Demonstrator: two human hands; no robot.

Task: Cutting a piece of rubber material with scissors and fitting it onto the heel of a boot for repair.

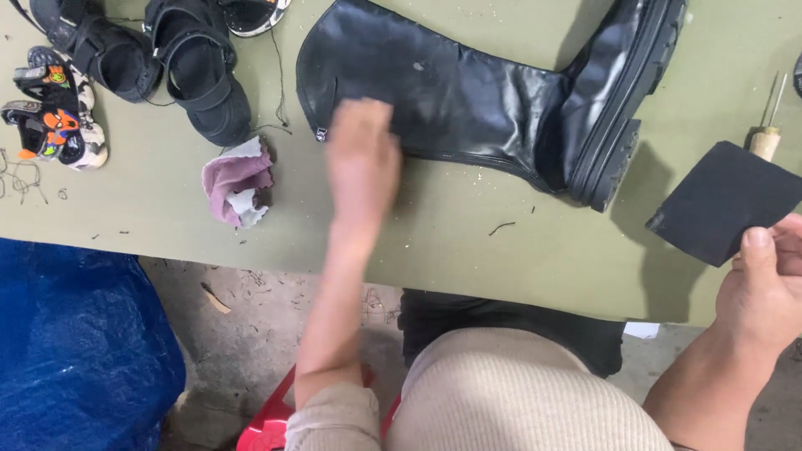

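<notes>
On the green table [468,242], the blurry left hand [361,163] lies flat and open by the tall black boot [468,96]. Right hand [764,284] pinches a black square patch [723,200]. Nearby sit a pink rag [238,179], black sandals [159,58] and an awl [767,134].

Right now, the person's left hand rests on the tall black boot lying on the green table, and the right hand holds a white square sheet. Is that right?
Not quite. The sheet pinched in the right hand is black, not white, as the head view shows. The rest stands: the left hand, blurred, is at the shaft of the tall black boot lying on the green table.
</notes>
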